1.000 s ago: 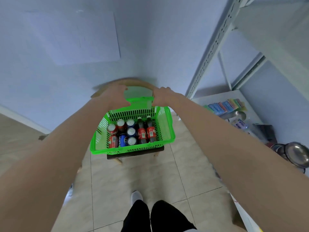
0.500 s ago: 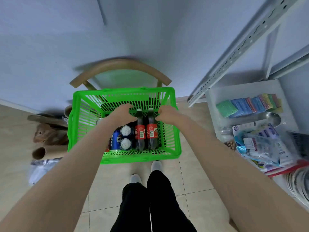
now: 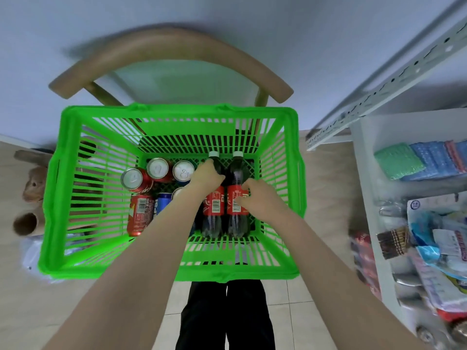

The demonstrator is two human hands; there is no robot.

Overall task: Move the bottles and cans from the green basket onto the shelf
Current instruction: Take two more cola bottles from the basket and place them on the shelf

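Left hand (image 3: 206, 176) first, as I read it from the head camera: its fingers are curled round the shoulder of the left bottle (image 3: 214, 205), just under the white cap. I see the right hand (image 3: 255, 195) closed on the red label of the right bottle (image 3: 237, 173), fingers wrapped over the front. Both forearms reach down into the green basket (image 3: 53, 198) from the near side.

Both dark cola bottles stand side by side, touching, at the right end of the basket floor. To their left I count several cans (image 3: 158, 168) standing upright with silver tops showing, a red can (image 3: 140, 213) lying on its side nearer to me, and a blue can (image 3: 163, 204) just beside it, partly hidden by the left forearm.

Behind the basket rises the curved wooden back of a chair (image 3: 171, 46), against a pale blue wall. On my right stands the white shelf (image 3: 404, 127), well apart from the basket, with a perforated metal upright (image 3: 379, 89) slanting across it. A row of coloured sponges (image 3: 399, 161) lies on the shelf board, and nearer to me is a heap of plastic packets (image 3: 442, 236), too blurred to read. A cardboard tube (image 3: 25, 223) lies on the tiled floor at the left.
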